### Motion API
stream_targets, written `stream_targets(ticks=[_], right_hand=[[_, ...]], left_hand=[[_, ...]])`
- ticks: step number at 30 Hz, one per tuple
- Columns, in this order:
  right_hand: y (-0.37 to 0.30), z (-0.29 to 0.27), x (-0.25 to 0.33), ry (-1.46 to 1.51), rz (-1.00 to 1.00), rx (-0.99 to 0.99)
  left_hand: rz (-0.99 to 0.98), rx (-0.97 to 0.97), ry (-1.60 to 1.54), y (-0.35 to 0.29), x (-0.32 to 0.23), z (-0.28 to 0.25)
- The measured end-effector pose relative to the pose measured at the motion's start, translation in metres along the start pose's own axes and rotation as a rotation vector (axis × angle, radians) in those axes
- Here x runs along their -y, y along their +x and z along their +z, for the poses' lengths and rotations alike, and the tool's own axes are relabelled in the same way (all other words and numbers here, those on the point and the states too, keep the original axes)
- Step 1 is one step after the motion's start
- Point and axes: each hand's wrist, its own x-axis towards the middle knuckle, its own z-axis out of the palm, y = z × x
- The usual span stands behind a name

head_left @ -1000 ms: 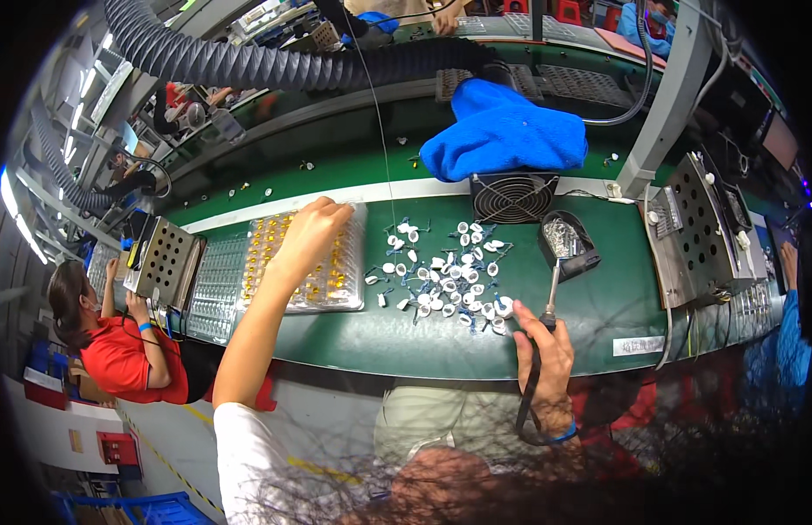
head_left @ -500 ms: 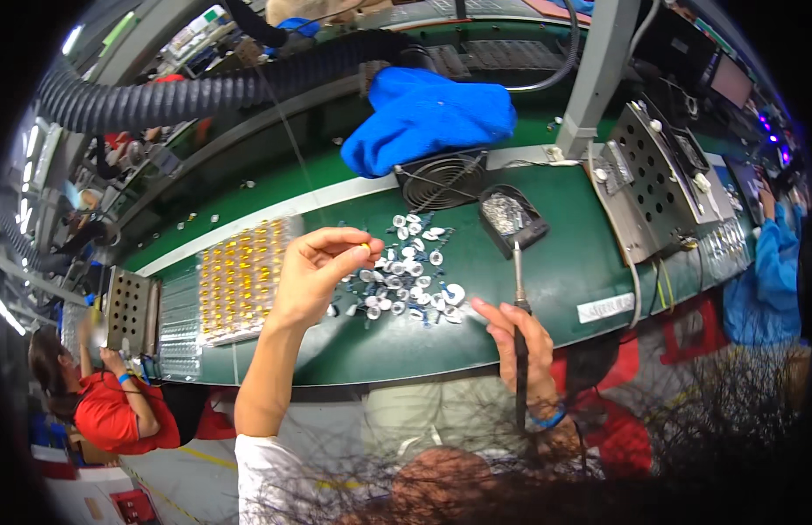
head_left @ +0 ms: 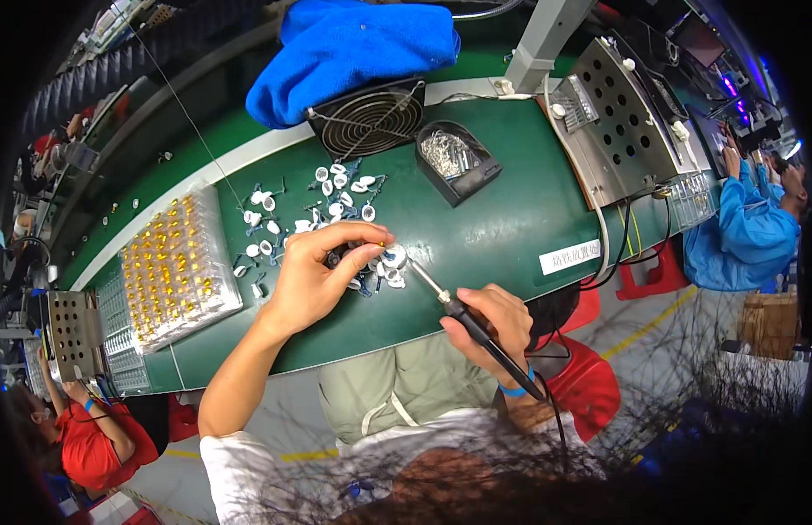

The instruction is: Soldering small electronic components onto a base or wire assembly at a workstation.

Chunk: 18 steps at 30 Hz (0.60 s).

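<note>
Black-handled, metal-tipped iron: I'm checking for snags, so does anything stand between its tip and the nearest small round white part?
Nothing visible does: the black-handled iron, in the right hand, ends right beside the small round white part by the left hand. Whether they touch is unclear.

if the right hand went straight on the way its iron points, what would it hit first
Led by the black-handled soldering iron, the right hand would probably first meet the small white oval piece beside the left hand's fingertips; depth is unclear.
</note>
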Motion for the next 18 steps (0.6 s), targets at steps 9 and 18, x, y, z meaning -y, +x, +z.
stream_targets(ticks=[9, 18], right_hand=[[0.0038, 0.0044, -0.0024, -0.073, -0.071, 0.059], [0.0026, 0.0068, -0.0043, -0.094, -0.090, 0.080]], left_hand=[[-0.084, 0.013, -0.012, -0.0041, 0.0034, 0.0068], [-0.083, 0.009, 0.030, -0.0026, 0.0005, 0.0049]])
